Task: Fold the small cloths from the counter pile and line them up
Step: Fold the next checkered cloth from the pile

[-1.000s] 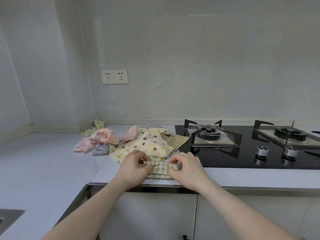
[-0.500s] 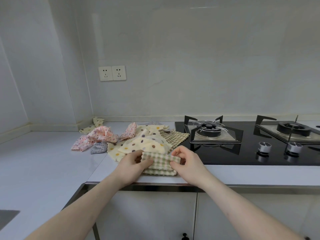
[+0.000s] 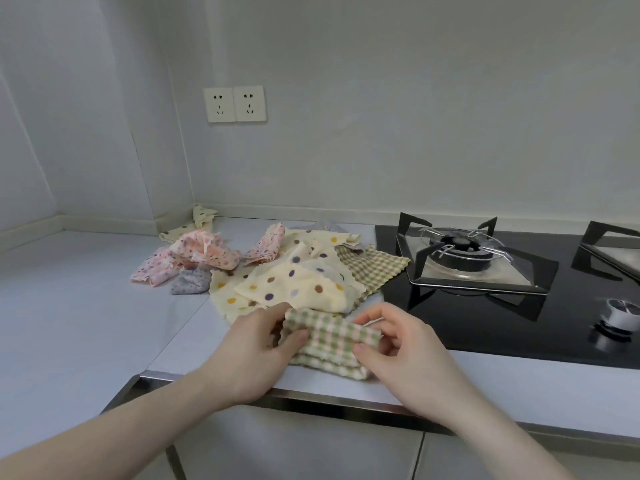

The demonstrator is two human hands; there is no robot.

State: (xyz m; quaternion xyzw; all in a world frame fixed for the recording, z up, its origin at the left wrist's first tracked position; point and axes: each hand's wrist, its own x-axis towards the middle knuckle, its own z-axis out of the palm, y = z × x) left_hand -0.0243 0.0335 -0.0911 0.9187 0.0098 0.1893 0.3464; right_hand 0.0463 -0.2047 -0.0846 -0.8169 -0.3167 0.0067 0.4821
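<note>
Pinched the green checked cloth point(image 3: 329, 336) with left hand point(image 3: 256, 348) and right hand point(image 3: 398, 344), fingers clamped on both ends, at the table point(image 3: 86, 323) front edge, probably to keep folds flat.

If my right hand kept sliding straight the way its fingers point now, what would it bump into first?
Probably the left hand: the right hand points left along the green checked cloth both pinch. Depth is uncertain.
</note>
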